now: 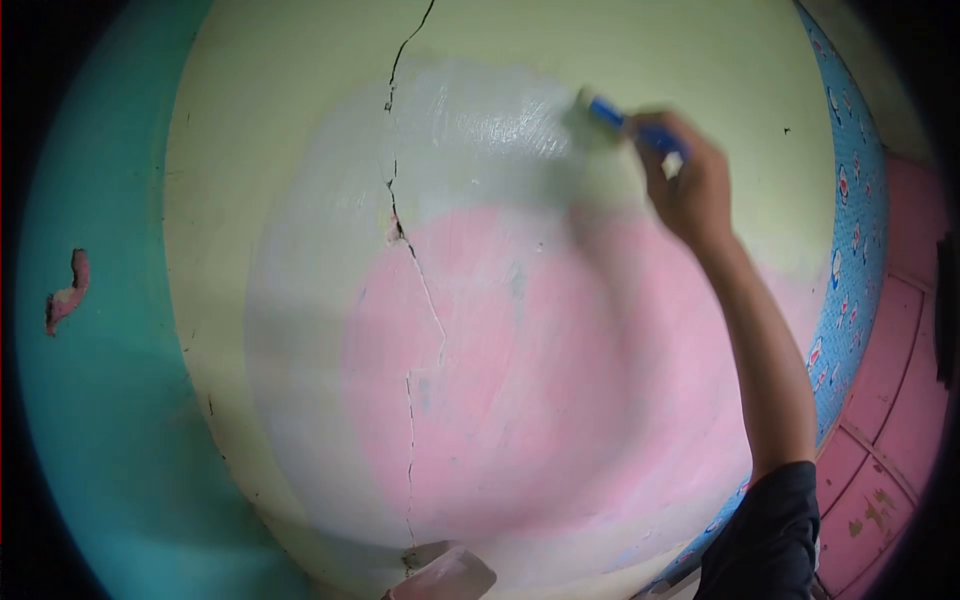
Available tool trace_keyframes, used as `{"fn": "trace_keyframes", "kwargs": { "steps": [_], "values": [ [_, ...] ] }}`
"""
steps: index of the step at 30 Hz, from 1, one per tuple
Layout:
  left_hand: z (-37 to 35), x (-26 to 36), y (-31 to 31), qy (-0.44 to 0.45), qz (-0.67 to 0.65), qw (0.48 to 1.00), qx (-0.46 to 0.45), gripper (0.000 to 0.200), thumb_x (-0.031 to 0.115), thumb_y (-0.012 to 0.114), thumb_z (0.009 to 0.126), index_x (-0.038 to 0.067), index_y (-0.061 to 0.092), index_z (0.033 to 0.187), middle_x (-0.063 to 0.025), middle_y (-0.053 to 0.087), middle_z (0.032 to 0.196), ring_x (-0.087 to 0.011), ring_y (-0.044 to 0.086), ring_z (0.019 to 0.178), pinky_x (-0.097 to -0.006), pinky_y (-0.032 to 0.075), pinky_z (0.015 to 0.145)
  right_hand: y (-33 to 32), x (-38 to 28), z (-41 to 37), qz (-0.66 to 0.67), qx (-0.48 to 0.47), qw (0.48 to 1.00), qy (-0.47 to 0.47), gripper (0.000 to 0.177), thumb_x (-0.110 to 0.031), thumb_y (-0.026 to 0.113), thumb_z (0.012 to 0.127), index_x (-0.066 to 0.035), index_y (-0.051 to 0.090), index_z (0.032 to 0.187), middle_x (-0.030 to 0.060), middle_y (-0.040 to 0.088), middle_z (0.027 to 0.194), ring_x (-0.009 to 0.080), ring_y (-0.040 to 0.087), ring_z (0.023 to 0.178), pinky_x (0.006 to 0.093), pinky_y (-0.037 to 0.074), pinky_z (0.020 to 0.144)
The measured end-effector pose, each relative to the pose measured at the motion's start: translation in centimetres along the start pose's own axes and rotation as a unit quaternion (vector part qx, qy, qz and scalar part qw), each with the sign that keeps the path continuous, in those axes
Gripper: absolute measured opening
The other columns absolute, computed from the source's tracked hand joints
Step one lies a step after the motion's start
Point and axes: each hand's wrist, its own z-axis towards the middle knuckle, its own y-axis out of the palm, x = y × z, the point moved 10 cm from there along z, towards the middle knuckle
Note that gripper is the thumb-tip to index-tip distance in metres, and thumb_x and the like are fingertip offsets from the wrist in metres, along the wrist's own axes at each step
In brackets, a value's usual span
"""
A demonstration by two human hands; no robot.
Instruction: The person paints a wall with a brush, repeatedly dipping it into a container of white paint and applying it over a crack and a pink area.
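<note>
My right hand [690,180] is closed round the blue handle of a brush [606,111], its bristles against the pale yellow-green wall [700,60] at the upper right of a painted patch. Wet grey-white paint [500,120] shines just left of the brush. Below it lies a large pink area [500,360] on the same wall. A long dark crack [404,232] runs down through the colours. My left hand is not in view. At the bottom edge stands a pale pinkish container or block [445,574]; what holds it, if anything, cannot be seen.
On the left is a teal wall [100,420] with a chipped pink spot [68,293]. A blue patterned strip [858,200] curves down the right side, beside pink panels [885,390] with several worn marks. Dark borders surround the view.
</note>
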Motion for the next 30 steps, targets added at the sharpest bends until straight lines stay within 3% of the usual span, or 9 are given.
{"fn": "trace_keyframes", "kwargs": {
  "steps": [1, 4, 7, 12, 14, 16, 20, 25, 30],
  "values": [
    [-0.3, 2.2, 1.6, 0.089, 0.172, 0.981, -0.019, 0.06, 0.028, 0.074, 0.089, 0.002, 0.057, 0.14, -0.0159, 0.067, 0.13, -0.0377, 0.065, 0.118, -0.0572, 0.059, 0.092, 0.6, -2.1, -1.5, 0.003, -0.051, 0.998, -0.04, 0.017, 0.001, 0.069, 0.086, -0.005, 0.067, 0.102, 0.0134, 0.071, 0.095, 0.0291, 0.071, 0.085, 0.0344, 0.055, 0.073],
    [-1.3, -5.4, 0.8, -0.124, -0.29, 0.945, 0.09, 0.062, 0.027, 0.075, 0.089, 0.002, 0.055, 0.142, -0.0154, 0.065, 0.135, -0.0368, 0.062, 0.123, -0.0566, 0.057, 0.094, 2.1, -7.3, -6.4, 0.111, -0.226, 0.965, -0.069, 0.015, 0.005, 0.069, 0.084, -0.002, 0.067, 0.097, 0.0145, 0.071, 0.095, 0.0261, 0.071, 0.086, 0.0338, 0.056, 0.075],
    [-1.9, 1.4, 4.9, 0.147, 0.195, 0.97, -0.011, 0.07, 0.047, 0.067, 0.093, 0.008, 0.05, 0.148, -0.0147, 0.057, 0.146, -0.0394, 0.057, 0.129, -0.0623, 0.054, 0.095, 1.3, -4.2, -5.3, 0.256, -0.185, 0.949, 0.027, 0.015, -0.003, 0.07, 0.087, -0.007, 0.067, 0.101, 0.0096, 0.07, 0.095, 0.0258, 0.069, 0.079, 0.0326, 0.055, 0.064],
    [-3.3, -5.9, 4.9, -0.086, -0.178, 0.977, 0.077, 0.074, 0.059, 0.055, 0.092, 0.011, 0.049, 0.149, -0.0143, 0.055, 0.147, -0.0414, 0.056, 0.13, -0.0656, 0.052, 0.095, -2.0, 7.4, 1.9, 0.157, 0.039, 0.98, 0.118, 0.014, -0.011, 0.067, 0.096, -0.004, 0.069, 0.108, 0.0095, 0.075, 0.091, 0.0177, 0.069, 0.075, 0.0316, 0.053, 0.065],
    [-4.0, -7.6, 5.5, -0.119, -0.229, 0.962, 0.094, 0.076, 0.063, 0.05, 0.092, 0.013, 0.049, 0.149, -0.0141, 0.055, 0.148, -0.0421, 0.055, 0.131, -0.0668, 0.051, 0.095, -3.2, 7.7, 2.8, 0.076, 0.032, 0.987, 0.136, 0.01, -0.01, 0.066, 0.099, -0.004, 0.067, 0.106, 0.0071, 0.073, 0.093, 0.0149, 0.069, 0.081, 0.0276, 0.053, 0.066],
    [-4.7, -9.2, 6.2, -0.148, -0.281, 0.942, 0.111, 0.079, 0.068, 0.046, 0.092, 0.014, 0.049, 0.15, -0.014, 0.054, 0.149, -0.0429, 0.055, 0.131, -0.0681, 0.05, 0.095, -3.0, 5.2, 1.6, 0.043, 0.048, 0.998, -0.004, 0.015, -0.01, 0.069, 0.093, -0.011, 0.069, 0.108, 0.012, 0.074, 0.094, 0.0292, 0.069, 0.072, 0.035, 0.054, 0.063],
    [-6.7, -12.5, 7.4, -0.225, -0.407, 0.867, 0.176, 0.085, 0.076, 0.037, 0.091, 0.017, 0.048, 0.15, -0.0137, 0.053, 0.15, -0.0445, 0.053, 0.132, -0.0707, 0.048, 0.095, 1.1, -4.3, -7.3, 0.068, -0.147, 0.969, -0.188, 0.034, -0.006, 0.069, 0.076, -0.015, 0.064, 0.109, 0.0089, 0.068, 0.096, 0.0318, 0.067, 0.086, 0.0412, 0.055, 0.073],
    [-7.9, -13.0, 8.6, -0.249, -0.386, 0.86, 0.221, 0.085, 0.078, 0.033, 0.092, 0.017, 0.049, 0.15, -0.0134, 0.053, 0.15, -0.0444, 0.053, 0.133, -0.0715, 0.047, 0.097, 0.9, -2.5, -7.3, 0.303, -0.223, 0.926, 0.037, 0.011, -0.002, 0.066, 0.091, -0.002, 0.067, 0.103, 0.013, 0.07, 0.094, 0.025, 0.071, 0.075, 0.0316, 0.054, 0.065],
    [-6.5, -12.5, 8.6, -0.102, -0.096, 0.983, 0.119, 0.081, 0.072, 0.038, 0.094, 0.015, 0.047, 0.151, -0.0133, 0.053, 0.15, -0.0433, 0.053, 0.134, -0.0708, 0.046, 0.099, -3.1, 9.3, -0.2, 0.175, 0.05, 0.977, 0.114, 0.016, -0.012, 0.07, 0.094, -0.003, 0.07, 0.107, 0.015, 0.073, 0.085, 0.0252, 0.069, 0.07, 0.0345, 0.054, 0.068]
  ]
}}
